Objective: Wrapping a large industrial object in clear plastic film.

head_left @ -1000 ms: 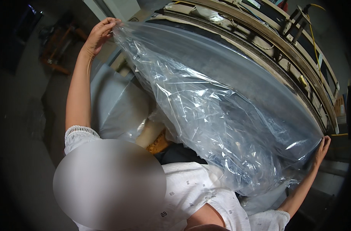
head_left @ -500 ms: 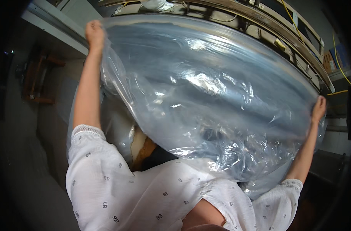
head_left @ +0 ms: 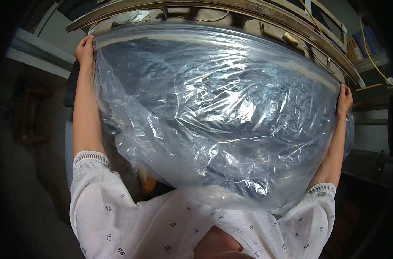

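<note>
A wide sheet of clear plastic film (head_left: 231,108) is stretched between my two hands, its far edge pulled taut and its near part hanging in shiny creases toward my chest. At the far left, my left hand (head_left: 86,52) pinches one end of that edge. My right hand (head_left: 345,100) grips the other end at the right, with the fingers closed on the film. Both arms reach forward, well apart. Beneath the film a dark surface with a pale border shows through, partly veiled by glare.
Beyond the film's far edge runs a long wooden-and-metal frame (head_left: 205,9), with a small yellowish piece (head_left: 290,39) by it. A yellow cord (head_left: 367,47) hangs at the right near a cardboard box (head_left: 354,51). A brown wooden stool (head_left: 32,114) stands dimly at the left.
The film has come down and lies flatter, with more creases across its middle. My left hand has shifted left and slightly nearer; my right hand has moved a little left and farther away.
</note>
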Available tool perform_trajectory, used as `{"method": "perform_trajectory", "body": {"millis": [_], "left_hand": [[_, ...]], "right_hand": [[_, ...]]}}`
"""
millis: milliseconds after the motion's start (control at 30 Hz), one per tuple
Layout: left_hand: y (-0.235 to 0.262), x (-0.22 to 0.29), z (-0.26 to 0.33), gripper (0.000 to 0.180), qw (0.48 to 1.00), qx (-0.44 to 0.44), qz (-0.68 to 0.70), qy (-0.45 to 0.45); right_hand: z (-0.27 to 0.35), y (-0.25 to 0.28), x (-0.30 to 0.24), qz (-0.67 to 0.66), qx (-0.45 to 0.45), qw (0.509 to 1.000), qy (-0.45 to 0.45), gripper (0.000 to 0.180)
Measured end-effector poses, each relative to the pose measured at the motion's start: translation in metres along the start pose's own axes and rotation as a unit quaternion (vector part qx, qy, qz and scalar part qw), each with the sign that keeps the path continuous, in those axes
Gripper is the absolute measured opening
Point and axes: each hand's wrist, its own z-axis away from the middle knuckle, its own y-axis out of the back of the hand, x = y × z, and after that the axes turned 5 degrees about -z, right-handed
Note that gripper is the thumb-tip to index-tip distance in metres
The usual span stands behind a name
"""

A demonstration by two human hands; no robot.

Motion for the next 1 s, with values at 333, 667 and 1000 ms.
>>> {"method": "perform_trajectory", "body": {"millis": [333, 667, 1000], "left_hand": [[0.007, -0.024, -0.01, 0.033, 0.987, 0.102, -0.12, -0.012], [0.034, 0.009, -0.016, 0.028, 0.985, 0.155, 0.052, 0.044], [0.048, 0.047, 0.03, 0.019, 0.993, -0.081, 0.05, -0.069]], "right_hand": [[-0.03, 0.006, 0.042, 0.22, 0.056, 0.971, 0.069, 0.05], [-0.023, 0.011, 0.01, 0.055, 0.055, 0.994, -0.072, 0.054], [0.005, 0.019, -0.023, 0.251, 0.038, 0.966, 0.055, 0.053]]}}
